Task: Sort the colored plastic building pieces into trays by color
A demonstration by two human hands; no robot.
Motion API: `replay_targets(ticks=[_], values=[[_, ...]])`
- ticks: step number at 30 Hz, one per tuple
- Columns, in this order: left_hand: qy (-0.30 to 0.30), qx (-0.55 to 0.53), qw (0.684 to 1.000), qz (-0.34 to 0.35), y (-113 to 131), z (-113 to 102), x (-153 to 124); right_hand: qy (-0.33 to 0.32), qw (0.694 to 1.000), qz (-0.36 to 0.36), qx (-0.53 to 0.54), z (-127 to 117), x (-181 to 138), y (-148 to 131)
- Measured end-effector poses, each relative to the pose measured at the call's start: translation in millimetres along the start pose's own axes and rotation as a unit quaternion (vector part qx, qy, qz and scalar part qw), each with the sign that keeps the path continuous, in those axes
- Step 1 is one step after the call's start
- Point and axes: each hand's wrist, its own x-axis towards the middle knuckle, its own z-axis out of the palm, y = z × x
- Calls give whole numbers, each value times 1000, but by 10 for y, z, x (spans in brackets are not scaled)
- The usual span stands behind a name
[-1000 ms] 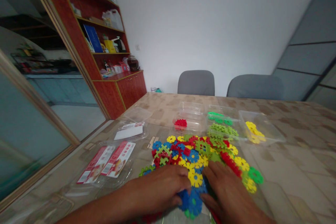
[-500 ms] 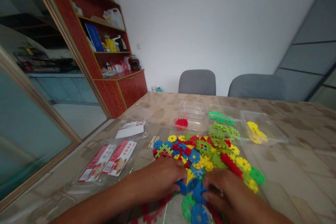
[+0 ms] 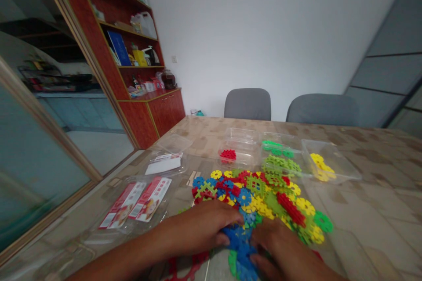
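Note:
A heap of plastic snowflake building pieces in red, yellow, blue and green (image 3: 260, 191) lies on the table. At its near edge my left hand (image 3: 211, 226) has thumb and fingers curled round blue snowflake pieces (image 3: 234, 238). My right hand (image 3: 277, 246) closes on the same blue cluster from the other side. The pieces there are blurred, so I cannot tell how many each hand grips. Green pieces (image 3: 232, 261) show just below the cluster. Large red pieces (image 3: 187, 268) lie partly under my left forearm.
Behind the heap stand clear plastic boxes: one with red pieces (image 3: 228, 155), one with green pieces (image 3: 281, 165), one with yellow pieces (image 3: 322, 167). At left lie clear packages with red-and-white cards (image 3: 150, 199) and a white card (image 3: 164, 163). Grey chairs (image 3: 247, 104) stand beyond the table.
Both hands stay at the near edge of the heap. The blue pieces between them have shifted and bunched together, covering the yellow piece and most of the green one seen before.

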Motion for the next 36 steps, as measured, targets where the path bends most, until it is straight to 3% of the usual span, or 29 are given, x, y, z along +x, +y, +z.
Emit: replay_targets(ticks=[5,12,18,22,28,33,36], values=[[-1,-4,1000,-12,-45,75,22,-30,998,-38,-29,38,-66,25],[6,-1,998,-57,-18,31,-7,13,993,-25,-112,193,8,37],[-12,-7,999,-42,-45,39,10,-34,997,-44,-50,166,10,41],[-4,-3,999,-44,-69,22,4,19,996,-53,-64,217,-12,40],[-2,1,999,-49,-42,-52,6,-74,992,4,-105,483,145,59],[-12,4,998,-63,-27,-91,0,-89,996,-14,-19,309,93,40],[1,5,998,-61,-34,-119,-20,-58,997,33,36,120,9,44]])
